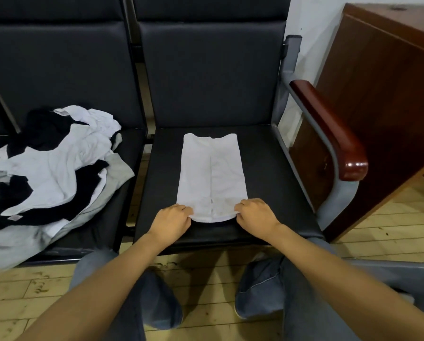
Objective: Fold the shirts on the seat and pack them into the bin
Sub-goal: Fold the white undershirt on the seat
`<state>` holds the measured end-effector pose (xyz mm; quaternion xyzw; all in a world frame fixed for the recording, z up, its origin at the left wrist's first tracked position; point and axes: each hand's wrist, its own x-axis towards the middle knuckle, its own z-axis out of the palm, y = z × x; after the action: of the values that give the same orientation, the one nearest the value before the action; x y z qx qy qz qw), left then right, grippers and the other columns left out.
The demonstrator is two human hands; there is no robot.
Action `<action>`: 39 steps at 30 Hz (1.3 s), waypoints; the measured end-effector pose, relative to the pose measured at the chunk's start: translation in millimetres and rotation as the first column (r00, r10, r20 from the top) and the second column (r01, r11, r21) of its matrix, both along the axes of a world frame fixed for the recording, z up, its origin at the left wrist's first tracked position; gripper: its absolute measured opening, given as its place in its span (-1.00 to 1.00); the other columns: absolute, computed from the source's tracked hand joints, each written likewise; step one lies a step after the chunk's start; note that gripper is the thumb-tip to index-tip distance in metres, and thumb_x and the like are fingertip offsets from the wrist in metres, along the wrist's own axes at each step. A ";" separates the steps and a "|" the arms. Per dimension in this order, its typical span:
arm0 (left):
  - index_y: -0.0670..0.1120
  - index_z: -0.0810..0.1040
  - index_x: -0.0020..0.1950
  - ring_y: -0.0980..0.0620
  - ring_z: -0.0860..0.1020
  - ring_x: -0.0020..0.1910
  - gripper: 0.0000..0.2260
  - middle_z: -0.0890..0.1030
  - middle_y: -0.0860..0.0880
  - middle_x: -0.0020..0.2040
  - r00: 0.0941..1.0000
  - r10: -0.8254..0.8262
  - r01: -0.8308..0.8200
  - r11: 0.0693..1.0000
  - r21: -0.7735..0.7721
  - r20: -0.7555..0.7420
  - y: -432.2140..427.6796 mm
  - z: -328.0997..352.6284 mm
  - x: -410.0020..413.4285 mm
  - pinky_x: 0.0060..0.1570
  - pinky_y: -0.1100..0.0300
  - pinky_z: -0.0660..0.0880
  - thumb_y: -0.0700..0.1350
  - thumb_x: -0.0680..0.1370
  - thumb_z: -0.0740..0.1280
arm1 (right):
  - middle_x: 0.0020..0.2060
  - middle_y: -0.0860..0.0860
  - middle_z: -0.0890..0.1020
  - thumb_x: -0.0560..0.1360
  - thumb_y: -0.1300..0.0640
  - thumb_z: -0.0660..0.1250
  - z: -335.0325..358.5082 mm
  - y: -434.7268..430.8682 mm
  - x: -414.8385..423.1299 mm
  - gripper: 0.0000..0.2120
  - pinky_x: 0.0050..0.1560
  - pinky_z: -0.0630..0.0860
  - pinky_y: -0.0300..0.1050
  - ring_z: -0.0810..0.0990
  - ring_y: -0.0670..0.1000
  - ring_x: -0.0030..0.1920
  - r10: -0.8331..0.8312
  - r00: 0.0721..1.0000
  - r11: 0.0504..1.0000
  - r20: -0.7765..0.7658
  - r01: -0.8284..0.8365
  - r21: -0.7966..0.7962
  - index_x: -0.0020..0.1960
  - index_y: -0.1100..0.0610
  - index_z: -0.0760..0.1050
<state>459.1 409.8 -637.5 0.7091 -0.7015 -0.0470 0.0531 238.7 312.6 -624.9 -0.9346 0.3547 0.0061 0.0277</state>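
White shirt (212, 175), folded to a narrow strip with both sides meeting along the centre, lies flat on the right-hand black seat (275, 173). Left hand (172, 221) and right hand (254, 215) each pinch a near corner of its hem with curled fingers. Unfolded white, black and grey shirts (50, 173) lie heaped on the adjoining left seat (102, 232).

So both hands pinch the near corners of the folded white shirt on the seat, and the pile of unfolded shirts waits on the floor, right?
Not quite. The head view shows the pile of unfolded shirts on the neighbouring seat, not the floor. The rest holds: the left hand and right hand pinch the near corners of the folded white shirt.
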 end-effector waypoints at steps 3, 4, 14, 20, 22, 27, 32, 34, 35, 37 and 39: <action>-0.09 0.57 0.17 -0.04 0.58 -0.01 -0.79 0.62 -0.02 0.06 0.990 -0.012 -0.007 0.991 -0.131 -0.142 23.2 9.3 0.7 -0.13 0.15 0.45 -0.17 0.58 0.23 | -0.08 0.07 0.58 0.55 0.16 0.16 10.5 7.6 -20.7 -0.81 -0.15 0.37 -0.17 0.55 0.07 -0.12 -0.103 0.990 0.991 0.096 0.094 0.099 -0.02 0.18 0.54; -0.10 0.58 0.16 -0.05 0.59 -0.03 -0.79 0.63 -0.02 0.04 0.983 -0.021 -0.012 0.985 -0.174 -0.183 31.8 15.1 -0.9 -0.14 0.13 0.47 -0.18 0.57 0.26 | -0.07 0.06 0.58 0.55 0.14 0.16 17.4 11.8 -27.2 -0.80 -0.15 0.38 -0.17 0.55 0.07 -0.12 -0.101 0.988 0.991 0.113 0.090 0.095 0.01 0.17 0.54; 0.05 0.59 0.20 0.14 0.55 -0.04 -0.76 0.57 0.10 0.00 0.852 -0.096 0.089 0.995 -0.038 -0.515 72.0 92.5 7.8 -0.01 0.28 0.48 -0.15 0.59 0.27 | -0.04 -0.03 0.57 0.55 0.09 0.21 106.1 43.1 -49.0 -0.83 -0.11 0.53 -0.05 0.54 -0.01 -0.16 0.158 0.967 0.958 0.200 -0.199 0.205 0.09 0.07 0.51; 0.03 0.55 0.26 0.01 0.53 0.03 -0.72 0.55 -0.03 0.04 0.897 -0.009 0.023 0.999 0.025 -0.442 10.3 89.1 26.4 0.06 0.15 0.47 -0.20 0.63 0.17 | -0.06 -0.01 0.58 0.54 0.10 0.23 95.6 -6.4 -12.0 -0.86 -0.03 0.56 0.07 0.57 0.01 -0.11 0.049 0.984 0.938 0.172 -0.104 0.330 0.03 0.09 0.53; 0.00 0.55 0.26 0.01 0.51 0.05 -0.71 0.54 -0.02 0.05 0.886 0.036 -0.008 0.998 0.061 -0.463 -14.9 82.9 31.2 0.04 0.21 0.43 -0.23 0.63 0.16 | -0.11 -0.01 0.58 0.54 0.12 0.24 86.1 -29.9 -1.0 -0.89 -0.05 0.56 0.09 0.56 0.01 -0.13 0.007 0.984 0.929 0.177 -0.072 0.363 -0.01 0.09 0.52; -0.08 0.56 0.25 0.10 0.46 0.14 -0.72 0.54 0.00 0.15 0.849 0.075 -0.043 0.996 0.072 -0.524 -77.8 69.9 39.3 0.11 0.32 0.32 -0.27 0.63 0.16 | -0.14 -0.03 0.55 0.57 0.12 0.22 61.9 -82.6 15.6 -0.91 -0.07 0.55 -0.01 0.55 -0.03 -0.14 -0.131 0.970 0.900 0.205 0.030 0.435 -0.08 0.02 0.48; -0.12 0.53 0.28 0.01 0.48 0.24 -0.73 0.54 -0.07 0.26 0.802 0.225 -0.152 0.973 0.174 -0.554 -113.5 14.9 46.2 0.13 0.36 0.33 -0.26 0.61 0.20 | 0.00 0.01 0.56 0.59 0.11 0.17 7.7 -104.9 30.5 -0.90 -0.01 0.56 0.00 0.56 0.00 -0.07 -0.286 0.952 0.825 0.114 0.184 0.534 0.04 -0.03 0.44; -0.13 0.48 0.32 -0.01 0.48 0.24 -0.72 0.53 -0.09 0.26 0.781 0.266 -0.238 0.963 0.125 -0.565 -113.7 -2.3 45.5 0.11 0.38 0.31 -0.22 0.61 0.23 | 0.14 0.04 0.53 0.59 0.11 0.18 -4.7 -103.3 30.0 -0.78 0.05 0.52 -0.05 0.54 0.01 0.03 -0.371 0.916 0.798 0.155 0.229 0.558 0.24 0.00 0.38; -0.11 0.46 0.34 0.02 0.48 0.22 -0.71 0.53 -0.08 0.25 0.771 0.268 -0.262 0.960 0.095 -0.578 -113.2 -6.7 45.0 0.10 0.38 0.30 -0.19 0.61 0.24 | 0.22 0.03 0.49 0.59 0.10 0.20 -7.9 -101.9 28.1 -0.68 0.10 0.48 -0.10 0.52 0.02 0.10 -0.403 0.893 0.796 0.200 0.233 0.559 0.34 0.00 0.32; -0.06 0.39 0.39 0.11 0.44 0.15 -0.64 0.49 -0.01 0.20 0.748 0.265 -0.285 0.956 0.066 -0.609 -110.2 -10.0 44.4 0.09 0.35 0.29 -0.12 0.59 0.29 | 0.30 -0.02 0.43 0.59 0.07 0.24 -12.1 -98.5 23.4 -0.54 0.16 0.39 -0.16 0.48 0.01 0.22 -0.446 0.849 0.802 0.283 0.239 0.547 0.45 -0.02 0.21; -0.01 0.33 0.42 0.16 0.42 0.09 -0.53 0.44 0.10 0.12 0.700 0.282 -0.326 0.944 0.057 -0.656 -103.7 -9.9 43.0 0.08 0.30 0.32 -0.09 0.53 0.37 | 0.26 -0.03 0.47 0.58 0.07 0.25 -15.1 -95.9 20.2 -0.53 0.13 0.37 -0.21 0.49 -0.01 0.22 -0.501 0.799 0.789 0.333 0.263 0.556 0.45 -0.01 0.22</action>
<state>502.1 306.1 -647.5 0.7510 -0.5123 -0.2608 0.3250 258.9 216.7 -640.0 -0.7758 0.5113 -0.1352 0.3441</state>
